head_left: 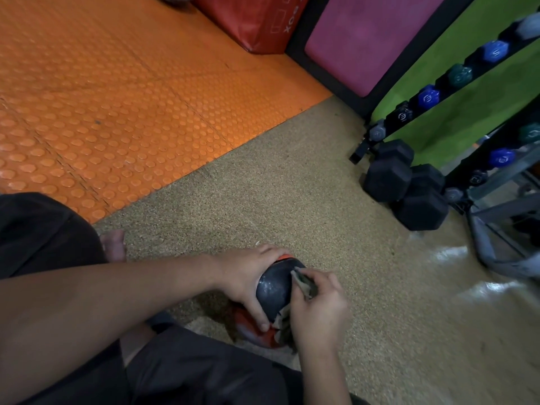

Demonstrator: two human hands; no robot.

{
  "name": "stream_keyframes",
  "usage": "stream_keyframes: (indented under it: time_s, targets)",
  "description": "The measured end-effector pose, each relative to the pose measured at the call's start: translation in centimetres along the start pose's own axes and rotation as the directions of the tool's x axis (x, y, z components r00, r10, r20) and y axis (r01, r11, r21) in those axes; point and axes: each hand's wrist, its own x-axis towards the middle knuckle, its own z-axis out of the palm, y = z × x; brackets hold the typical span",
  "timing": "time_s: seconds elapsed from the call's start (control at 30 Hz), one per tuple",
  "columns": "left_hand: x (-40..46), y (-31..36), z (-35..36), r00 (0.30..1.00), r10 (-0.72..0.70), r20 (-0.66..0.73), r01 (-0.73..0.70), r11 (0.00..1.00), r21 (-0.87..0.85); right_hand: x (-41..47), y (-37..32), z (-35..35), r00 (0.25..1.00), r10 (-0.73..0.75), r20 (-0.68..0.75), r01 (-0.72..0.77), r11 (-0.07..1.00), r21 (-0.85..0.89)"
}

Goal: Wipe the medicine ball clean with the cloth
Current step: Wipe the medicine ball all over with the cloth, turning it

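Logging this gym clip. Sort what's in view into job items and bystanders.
In the job:
medicine ball
cloth
left hand, holding the ball
right hand, gripping the cloth

Just lying about:
black dumbbells
dumbbell rack
red box
pink pad

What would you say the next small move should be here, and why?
Probably drag the cloth leftward over the black panel: the right hand presses it only at the medicine ball's right edge, while the left hand steadies it.
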Motion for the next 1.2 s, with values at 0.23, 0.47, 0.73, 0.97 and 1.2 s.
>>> stream_keyframes:
  time_s: [0.23,0.47,0.73,0.97,1.2]
  targets:
    - [-0.8,-0.8,-0.4,0.999,0.026,0.035,-0.026,1.0,-0.008,-1.6,-1.8,0.3,0.975,-0.179,0.131,0.171,0.983,0.075]
    - [-0.2,0.3,0.3,0.999,-0.05,0.004,0.05,0.998,0.03,0.8,1.8,-0.8,0.989,0.15,-0.001,-0.149,0.981,0.123]
    - [-0.8,-0.7,0.0,0.999,-0.02,0.03,0.019,1.0,0.008,-1.6,-1.4,0.2,0.973,-0.175,0.153,0.154,0.978,0.14]
    - [-0.3,1.1,0.3,0.997,-0.07,-0.025,0.071,0.997,0.033,0.5,1.9,-0.5,0.991,0.137,-0.008,-0.134,0.981,0.143]
    - [-1.0,0.3,-0.1,0.998,-0.064,-0.001,0.064,0.998,0.024,-2.4,0.0,-0.3,0.979,-0.11,0.174,0.051,0.948,0.315]
